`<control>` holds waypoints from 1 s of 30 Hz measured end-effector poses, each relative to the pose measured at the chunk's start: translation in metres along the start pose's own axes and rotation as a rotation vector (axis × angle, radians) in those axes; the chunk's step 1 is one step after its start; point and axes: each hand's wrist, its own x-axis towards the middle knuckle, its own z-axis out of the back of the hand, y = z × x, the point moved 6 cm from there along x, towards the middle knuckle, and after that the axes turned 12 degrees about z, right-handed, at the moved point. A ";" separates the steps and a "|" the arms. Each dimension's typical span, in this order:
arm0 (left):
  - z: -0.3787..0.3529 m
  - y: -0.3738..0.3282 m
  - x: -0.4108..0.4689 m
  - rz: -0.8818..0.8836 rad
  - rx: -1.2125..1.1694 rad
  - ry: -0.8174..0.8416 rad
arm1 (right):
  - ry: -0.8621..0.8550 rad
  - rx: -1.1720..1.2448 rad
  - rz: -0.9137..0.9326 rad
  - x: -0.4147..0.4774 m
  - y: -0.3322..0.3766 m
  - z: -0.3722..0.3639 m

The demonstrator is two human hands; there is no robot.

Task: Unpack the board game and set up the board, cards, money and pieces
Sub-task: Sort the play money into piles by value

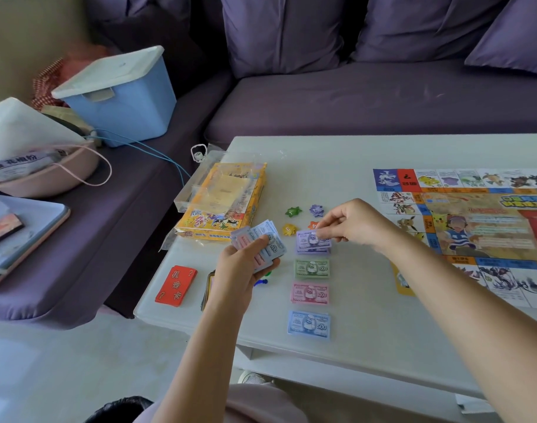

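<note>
My left hand [245,264] grips a fanned wad of play money [265,239] above the white table [368,331]. My right hand [349,222] pinches a purple note on top of the purple money pile [311,244]. Below it lie a green pile [312,268], a pink pile [310,293] and a blue pile [309,325] in a column. The game board [474,227] lies unfolded at the right. A red card deck [176,285] sits at the table's left edge; another deck [207,288] is partly hidden by my left wrist. Star tokens, green [292,211], purple [316,210] and yellow [289,229], lie near the yellow game box [227,215].
A purple sofa [352,96] runs behind and left of the table. On it stand a blue lidded bin [120,96], a pink basin [41,178] and a tray [19,239]. A yellow card [401,282] pokes out under the board's near edge. Small blue and green pawns [262,280] lie by my left hand.
</note>
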 end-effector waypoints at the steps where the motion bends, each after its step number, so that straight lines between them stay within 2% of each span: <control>1: 0.000 0.000 0.000 0.002 0.002 0.001 | -0.013 0.009 -0.005 0.001 -0.002 -0.002; 5: -0.001 -0.001 -0.001 0.007 -0.005 0.004 | -0.081 0.034 -0.015 0.003 -0.011 -0.007; 10: -0.001 0.000 -0.001 0.009 0.003 0.003 | -0.092 -0.131 -0.013 0.001 -0.018 -0.011; 22: -0.001 0.002 -0.004 0.015 0.026 0.023 | -0.129 -0.257 -0.017 0.001 -0.019 -0.010; 27: -0.007 0.003 -0.009 -0.020 0.086 0.044 | -0.222 0.007 -0.101 -0.011 -0.013 -0.001; 30: -0.015 0.006 -0.014 -0.047 0.094 0.065 | -0.129 0.283 -0.028 -0.028 0.011 -0.015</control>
